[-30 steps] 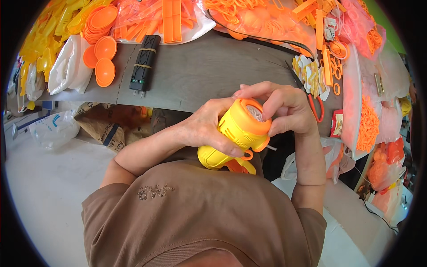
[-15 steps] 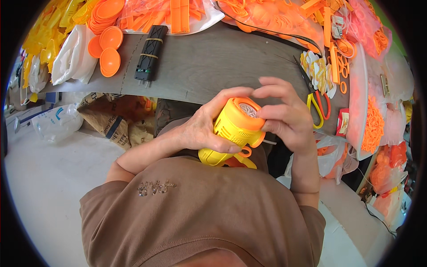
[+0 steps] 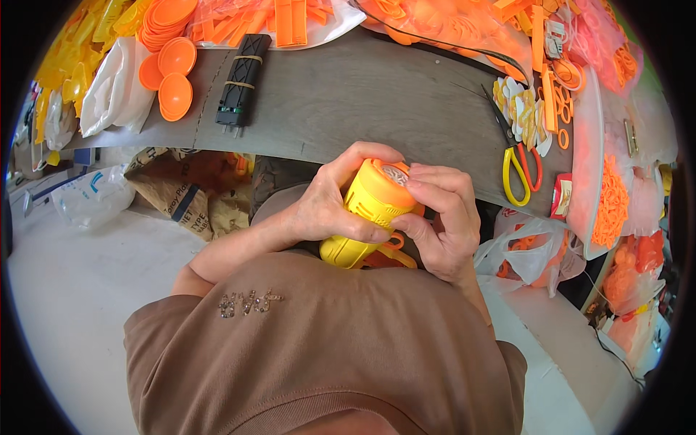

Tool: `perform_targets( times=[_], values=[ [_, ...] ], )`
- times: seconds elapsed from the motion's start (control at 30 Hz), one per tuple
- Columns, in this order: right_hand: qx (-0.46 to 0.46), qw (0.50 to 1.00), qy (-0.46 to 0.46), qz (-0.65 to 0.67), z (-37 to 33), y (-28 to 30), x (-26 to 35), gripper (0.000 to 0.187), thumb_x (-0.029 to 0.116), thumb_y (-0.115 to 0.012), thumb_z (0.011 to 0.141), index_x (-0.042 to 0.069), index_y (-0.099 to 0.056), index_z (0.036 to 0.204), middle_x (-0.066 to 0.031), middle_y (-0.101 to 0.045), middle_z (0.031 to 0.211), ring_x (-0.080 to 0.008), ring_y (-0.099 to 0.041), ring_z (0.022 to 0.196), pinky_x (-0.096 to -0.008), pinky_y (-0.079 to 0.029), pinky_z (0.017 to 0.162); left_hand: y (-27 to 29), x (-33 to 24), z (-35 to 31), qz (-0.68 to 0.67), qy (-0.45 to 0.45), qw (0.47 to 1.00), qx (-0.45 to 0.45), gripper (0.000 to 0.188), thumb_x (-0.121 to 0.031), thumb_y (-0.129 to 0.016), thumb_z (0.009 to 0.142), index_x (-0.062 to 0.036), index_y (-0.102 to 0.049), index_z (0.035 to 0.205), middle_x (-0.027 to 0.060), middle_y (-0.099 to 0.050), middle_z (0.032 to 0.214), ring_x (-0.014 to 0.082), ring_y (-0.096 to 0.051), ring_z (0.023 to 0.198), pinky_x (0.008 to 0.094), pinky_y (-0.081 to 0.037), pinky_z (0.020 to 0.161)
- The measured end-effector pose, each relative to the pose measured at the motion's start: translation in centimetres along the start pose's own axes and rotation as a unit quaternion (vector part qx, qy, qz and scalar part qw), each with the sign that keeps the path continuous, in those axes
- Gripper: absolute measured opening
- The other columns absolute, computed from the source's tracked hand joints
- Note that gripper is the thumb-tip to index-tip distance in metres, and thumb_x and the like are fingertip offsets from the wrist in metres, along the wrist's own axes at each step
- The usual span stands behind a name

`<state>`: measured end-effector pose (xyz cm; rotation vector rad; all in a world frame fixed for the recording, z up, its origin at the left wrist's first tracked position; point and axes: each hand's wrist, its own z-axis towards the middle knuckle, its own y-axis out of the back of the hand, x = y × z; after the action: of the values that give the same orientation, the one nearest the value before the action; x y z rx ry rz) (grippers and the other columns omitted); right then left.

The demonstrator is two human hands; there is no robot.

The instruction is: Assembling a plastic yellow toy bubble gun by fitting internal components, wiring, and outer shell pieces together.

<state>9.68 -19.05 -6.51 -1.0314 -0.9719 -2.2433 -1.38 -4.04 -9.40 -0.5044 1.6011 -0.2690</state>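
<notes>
Two-handed hold, cylinder close to the chest

From my remote station, head view only. The left hand point(image 3: 322, 204) is clamped on the yellow cylinder point(image 3: 354, 210), thumb along the near flank, other fingers reaching up behind the top. I read it as the steadying grip, since it spans most of the body. The right hand point(image 3: 444, 226) cups the orange collar point(image 3: 390, 190) from the other side, fingers curled on the rim and thumb lower down; how hard they press I cannot tell.

The cylinder is off the surface point(image 3: 341, 109), in front of the brown shirt point(image 3: 319, 333), tilted so the pale disc point(image 3: 395, 174) in its end faces up. That angle probably suits eye and fingertips alike. An orange loop point(image 3: 396, 241) shows beneath; its fixing is hidden.

Further out, the scissors point(image 3: 516, 181) lie with handles towards the person, presumably for a quick right-hand pick-up. A black module point(image 3: 243, 81) lies opposite, on the left, two bands around it, likely to hold its parts together. Orange cups point(image 3: 175, 96) sit beside it, and small orange pieces point(image 3: 610, 210) fill a pale tray point(image 3: 581, 181) at far right, perhaps grouped by kind for easy reach
</notes>
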Motion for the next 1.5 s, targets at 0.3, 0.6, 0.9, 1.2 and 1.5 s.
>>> perform_targets(
  times=[0.3, 0.6, 0.9, 1.2, 1.5],
  values=[
    [-0.011, 0.999, 0.025, -0.016, -0.5, 0.0, -0.4, 0.034, 0.019, -0.073, 0.077, -0.001, -0.057, 0.1, -0.0144, -0.057, 0.098, -0.0282, -0.058, 0.091, -0.0431, -0.051, 0.083, -0.4, -0.2, 0.1, 0.02, -0.019, 1.0, 0.01, 0.076, -0.007, -0.079, 0.06, -0.0052, -0.042, 0.126, 0.0076, -0.053, 0.115, 0.0155, -0.05, 0.108, 0.0319, -0.041, 0.093],
    [0.233, 0.964, -0.12, -0.046, 6.1, 3.5, 1.3, 0.075, 0.065, -0.046, 0.084, -0.003, -0.054, 0.114, -0.0136, -0.054, 0.091, -0.0241, -0.056, 0.081, -0.0307, -0.045, 0.071, -1.5, -3.6, 2.2, 0.15, 0.004, 0.988, 0.024, 0.11, -0.017, -0.083, 0.057, 0.0011, -0.016, 0.143, 0.0145, -0.048, 0.122, 0.0209, -0.048, 0.113, 0.0323, -0.04, 0.096],
    [0.249, 0.968, 0.003, -0.035, 5.4, 4.0, 0.3, 0.043, 0.038, -0.05, 0.084, -0.003, -0.053, 0.098, -0.0147, -0.05, 0.076, -0.028, -0.05, 0.06, -0.034, -0.04, 0.053, -1.8, -1.0, -0.9, 0.017, 0.078, 0.99, 0.115, 0.078, -0.009, -0.081, 0.06, 0.003, -0.04, 0.126, 0.0117, -0.06, 0.106, 0.019, -0.059, 0.099, 0.0349, -0.049, 0.086],
    [0.309, 0.938, 0.135, -0.084, 7.3, 4.6, 0.9, 0.044, 0.035, -0.062, 0.074, -0.002, -0.054, 0.095, -0.0109, -0.048, 0.073, -0.0268, -0.051, 0.056, -0.0345, -0.042, 0.046, -0.9, -0.9, 0.2, 0.067, 0.057, 0.977, 0.192, 0.082, -0.013, -0.081, 0.055, -0.0021, -0.043, 0.127, 0.0106, -0.06, 0.11, 0.02, -0.058, 0.1, 0.0335, -0.048, 0.087],
    [-0.016, 0.998, -0.065, 0.008, 7.0, 2.8, -2.1, 0.068, 0.06, -0.043, 0.085, -0.004, -0.051, 0.108, -0.0111, -0.051, 0.097, -0.0176, -0.052, 0.083, -0.0304, -0.042, 0.074, 1.7, -6.0, 0.9, 0.165, -0.078, 0.981, -0.068, 0.067, -0.017, -0.079, 0.068, 0.005, -0.044, 0.121, 0.0128, -0.059, 0.104, 0.018, -0.057, 0.097, 0.0309, -0.047, 0.084]
  ],
)
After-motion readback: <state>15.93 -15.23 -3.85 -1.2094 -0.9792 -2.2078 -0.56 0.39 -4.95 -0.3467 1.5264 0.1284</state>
